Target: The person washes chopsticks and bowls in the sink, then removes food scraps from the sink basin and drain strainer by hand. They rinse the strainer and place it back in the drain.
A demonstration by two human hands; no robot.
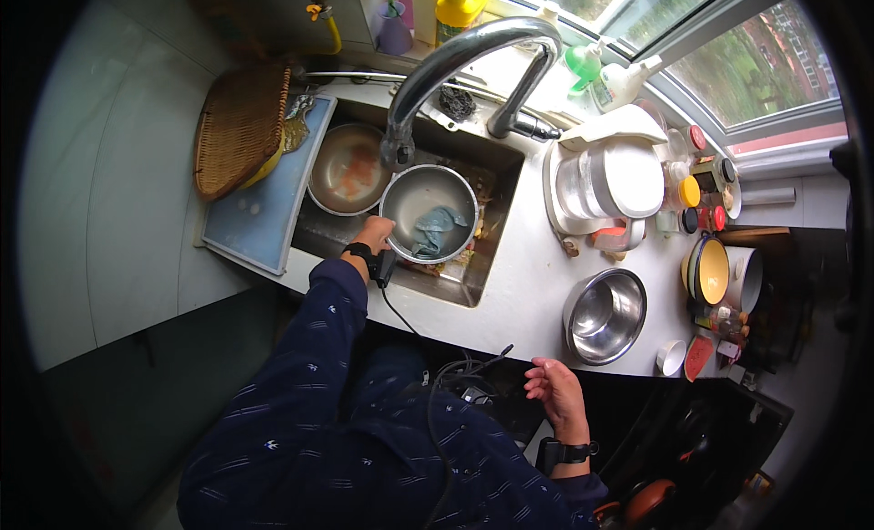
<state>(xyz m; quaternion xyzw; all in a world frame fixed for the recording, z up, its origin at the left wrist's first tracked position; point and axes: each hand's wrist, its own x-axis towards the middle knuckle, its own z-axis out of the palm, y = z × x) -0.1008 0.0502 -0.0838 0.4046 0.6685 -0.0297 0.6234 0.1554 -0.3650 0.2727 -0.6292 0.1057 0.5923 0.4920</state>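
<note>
My left hand (377, 233) is at the near left rim of a metal pot (437, 188), its fingers closed on the pot's edge or handle. A wet blue-grey cloth (437, 228) lies inside this pot. Beside it in the steel sink (478, 277) sits a wider pan (345, 168) with reddish residue on its bottom. Food scraps lie on the sink floor, right of the pot. The chrome faucet (471, 59) arches above both vessels. My right hand (554, 386) hangs in front of the counter edge, fingers loosely curled, holding nothing.
A steel bowl (604, 316), white cup (671, 358) and watermelon piece (698, 358) stand on the right counter. Behind them are a kettle-like appliance (601, 178) and several jars. A wicker basket (239, 130) rests on a bluish board (259, 222) at left. A cable (437, 427) hangs before me.
</note>
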